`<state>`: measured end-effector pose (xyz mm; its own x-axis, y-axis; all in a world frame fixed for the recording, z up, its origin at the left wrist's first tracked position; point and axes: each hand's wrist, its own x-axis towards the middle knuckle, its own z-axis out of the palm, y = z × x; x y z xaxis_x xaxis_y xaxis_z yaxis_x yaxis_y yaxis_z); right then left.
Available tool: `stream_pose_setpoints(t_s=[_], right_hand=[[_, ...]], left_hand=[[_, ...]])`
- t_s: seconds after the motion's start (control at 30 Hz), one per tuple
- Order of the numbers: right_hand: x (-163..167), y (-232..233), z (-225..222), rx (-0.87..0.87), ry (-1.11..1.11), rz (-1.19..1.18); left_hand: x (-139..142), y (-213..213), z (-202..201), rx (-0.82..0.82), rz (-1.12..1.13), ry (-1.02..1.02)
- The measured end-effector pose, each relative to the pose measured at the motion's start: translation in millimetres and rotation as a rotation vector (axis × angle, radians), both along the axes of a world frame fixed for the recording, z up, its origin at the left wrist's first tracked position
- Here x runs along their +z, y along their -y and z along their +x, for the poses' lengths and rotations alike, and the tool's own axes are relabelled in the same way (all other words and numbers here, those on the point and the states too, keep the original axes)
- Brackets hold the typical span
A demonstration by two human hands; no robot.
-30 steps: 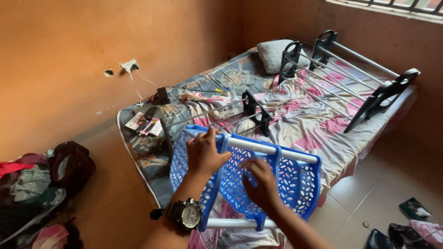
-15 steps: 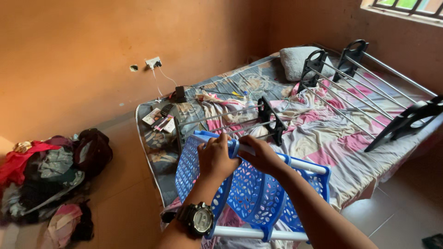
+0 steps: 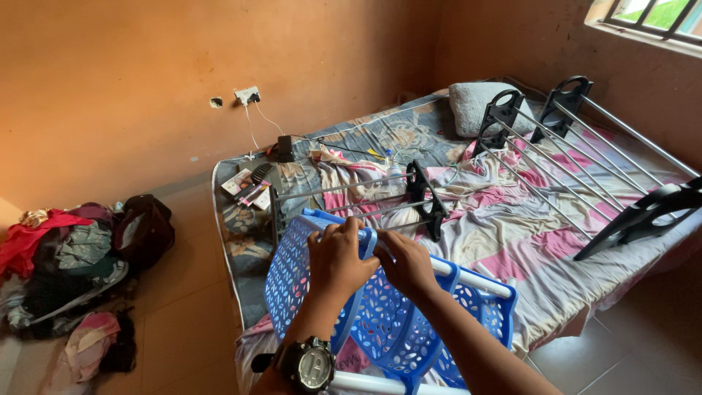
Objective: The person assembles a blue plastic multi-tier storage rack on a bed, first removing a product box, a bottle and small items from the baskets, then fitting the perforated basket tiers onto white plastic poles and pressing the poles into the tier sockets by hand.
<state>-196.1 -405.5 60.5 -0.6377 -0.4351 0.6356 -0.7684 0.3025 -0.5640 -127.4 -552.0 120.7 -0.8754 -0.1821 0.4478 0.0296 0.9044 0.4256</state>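
The blue perforated plastic rack shelf (image 3: pixel 380 322), with its white tubes, stands tilted at the foot of the mattress (image 3: pixel 241 241) right in front of you. Your left hand (image 3: pixel 338 257) is curled shut over its top blue edge, and your right hand (image 3: pixel 406 261), just beside it, pinches the white tube (image 3: pixel 468 278) there.

Blue perforated basket (image 3: pixel 395 329) with white rails, pink-and-white striped sheet (image 3: pixel 512 227), orange wall (image 3: pixel 131 88).
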Motion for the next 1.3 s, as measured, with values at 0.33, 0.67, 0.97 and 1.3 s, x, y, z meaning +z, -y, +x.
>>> stream_pose_setpoints(t_s=[0.33, 0.67, 0.97, 1.3], right_hand=[[-14.9, -3.3, -15.6, -0.318, 0.117, 0.091], [0.0, -14.5, -10.0, -0.246, 0.244, -0.003], [-8.0, -18.5, -16.2, -0.158, 0.353, -0.01], [-16.0, -45.4, -46.2, -0.2, 0.019, 0.044]], left_hand=[[7.6, -4.3, -7.9, -0.022, 0.026, 0.019], [2.3, -9.5, -11.6, -0.034, 0.01, -0.039], [3.7, -11.2, -9.0, 0.0, -0.032, -0.038], [-12.3, -17.0, 72.8, 0.065, 0.007, 0.287]])
